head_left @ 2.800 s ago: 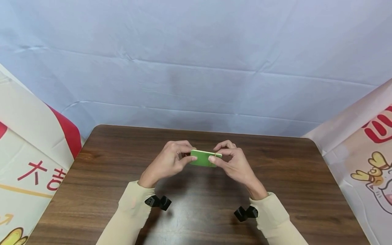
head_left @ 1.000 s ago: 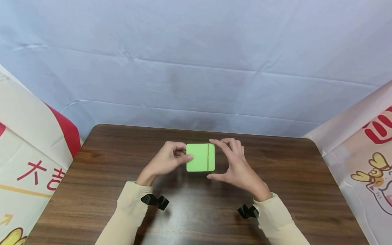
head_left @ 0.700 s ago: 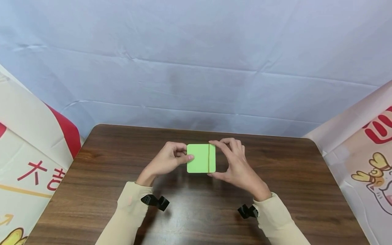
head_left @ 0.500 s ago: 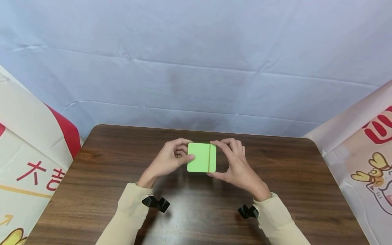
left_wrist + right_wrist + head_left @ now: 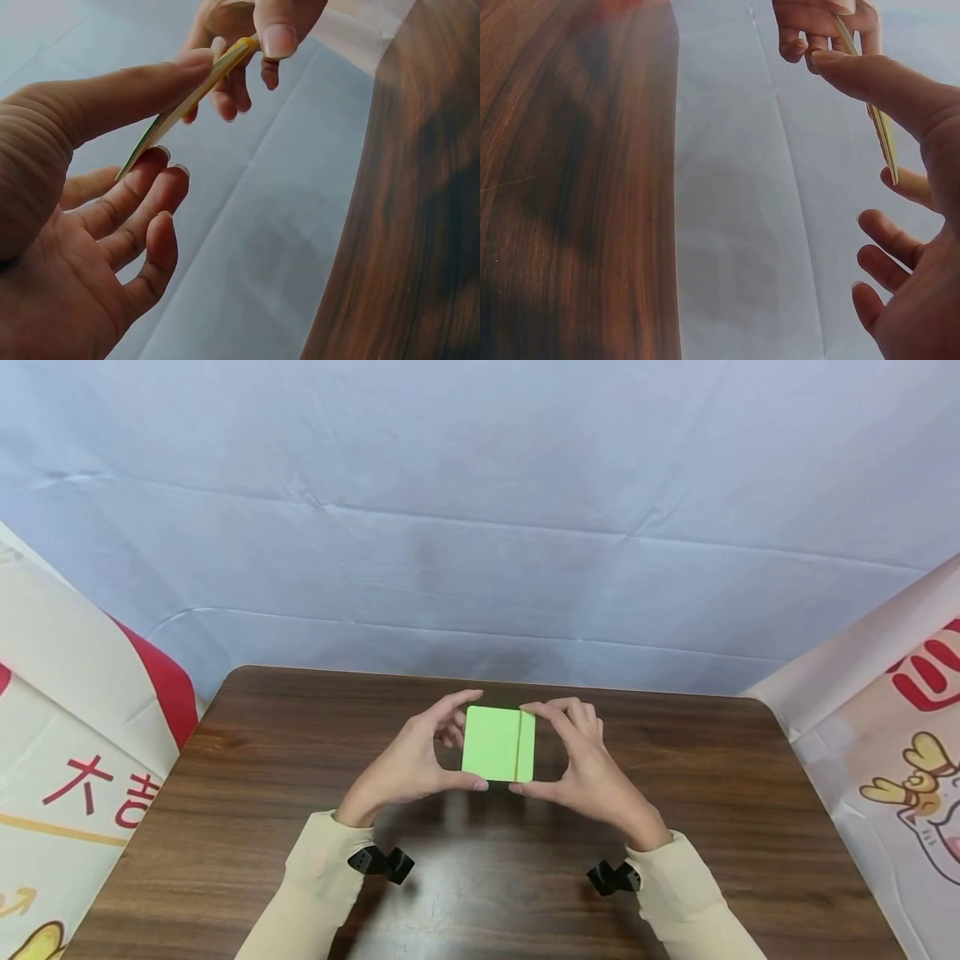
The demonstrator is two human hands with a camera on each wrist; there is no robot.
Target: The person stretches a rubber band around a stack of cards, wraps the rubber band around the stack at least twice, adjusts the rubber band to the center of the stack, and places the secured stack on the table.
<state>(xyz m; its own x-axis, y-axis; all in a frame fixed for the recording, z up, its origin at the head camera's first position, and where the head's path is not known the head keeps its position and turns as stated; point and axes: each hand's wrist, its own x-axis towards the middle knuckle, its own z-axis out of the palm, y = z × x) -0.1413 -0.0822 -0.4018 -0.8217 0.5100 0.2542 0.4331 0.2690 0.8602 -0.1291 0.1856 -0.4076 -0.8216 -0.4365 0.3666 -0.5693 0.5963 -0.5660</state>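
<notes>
A light-green square pad (image 5: 491, 743), thin and layered at its edges, is held up above the table. A narrow yellowish rubber band (image 5: 518, 745) runs round it near its right side. My right hand (image 5: 592, 768) holds the pad at the banded end, index finger at the top edge and thumb at the bottom. My left hand (image 5: 412, 760) is at the other end, thumb at the lower edge; its index fingertip is just above the top edge. In the left wrist view, the pad (image 5: 169, 116) shows edge-on between left thumb and fingers. The pad's back is hidden in the head view.
The brown wood-grain table (image 5: 480, 893) lies beneath both hands. A pale blue-grey cloth (image 5: 480, 527) hangs behind its far edge. Printed cloths stand at the left (image 5: 82, 760) and right (image 5: 892, 760). Each cream sleeve carries a small black wrist camera.
The pad was tilted flatter, then turned to show its square face. The right hand went to its top and bottom edges. My left thumb slid from the face to the lower edge, index finger raised.
</notes>
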